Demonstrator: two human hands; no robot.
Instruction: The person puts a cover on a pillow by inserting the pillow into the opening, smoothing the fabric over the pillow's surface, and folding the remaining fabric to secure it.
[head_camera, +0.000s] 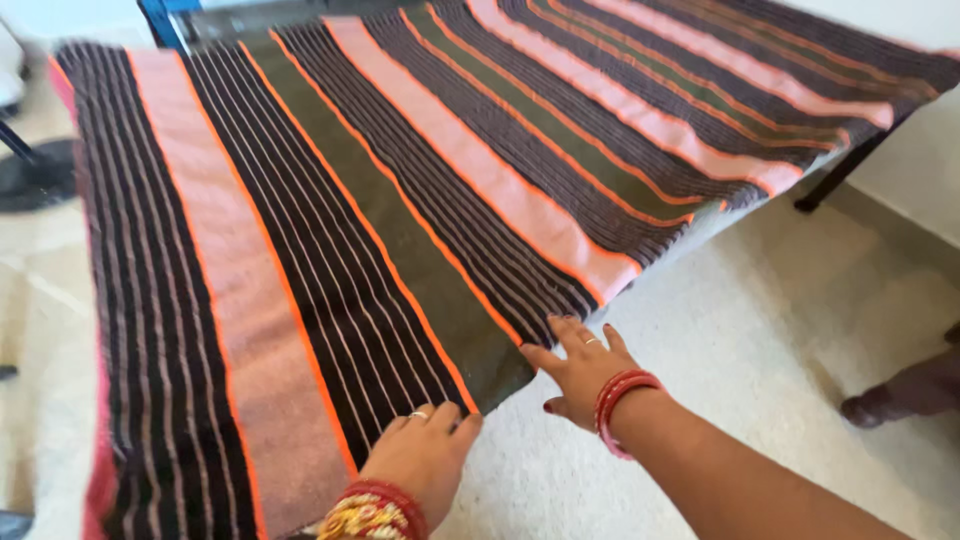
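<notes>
A large striped cloth (400, 200) in black, pink, olive and orange lies spread over a table and hangs toward me. My left hand (425, 455), with a ring and red bangles, rests flat on the cloth's near edge, fingers together over the dark stripes. My right hand (580, 370), also ringed and bangled, lies with fingers spread, its fingertips touching the cloth's hanging lower edge by the olive stripe. Neither hand pinches or grips the fabric.
A pale carpet-like floor (760, 320) lies below and to the right. A dark table leg (840, 175) shows at the right. Another person's dark shoe (900, 395) stands at the right edge. A dark round base (35, 175) sits at the far left.
</notes>
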